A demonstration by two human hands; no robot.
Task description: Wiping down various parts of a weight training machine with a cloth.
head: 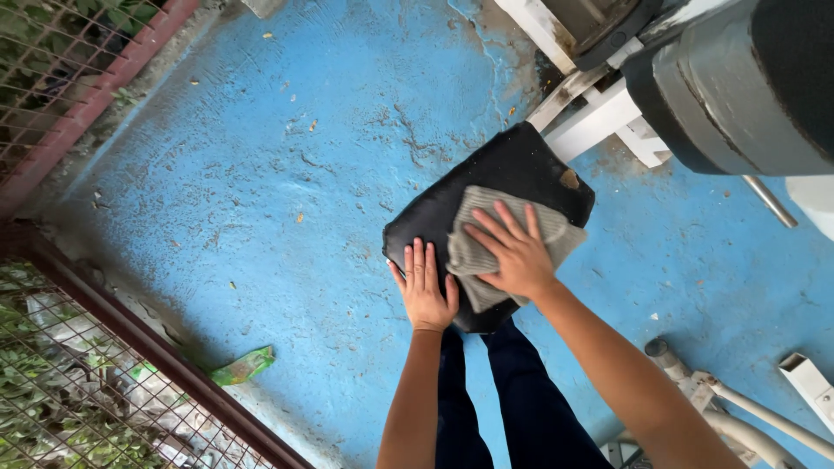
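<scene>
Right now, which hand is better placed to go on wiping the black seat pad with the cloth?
The right hand: it lies flat on the grey cloth. The left hand only presses on the black seat pad.

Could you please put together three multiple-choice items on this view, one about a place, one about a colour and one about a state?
1. Where does the grey cloth lie?
A. on the black seat pad
B. on the wire fence
C. on the white pipes

2. What colour is the floor?
A. red
B. blue
C. yellow

3. How is the left hand placed?
A. clenched round a pipe
B. raised in the air
C. flat, fingers straight, on the pad's edge

Answers: 1 A, the right hand presses the cloth onto the pad. 2 B, cracked blue paint covers the floor. 3 C, the palm lies flat beside the cloth.
</scene>
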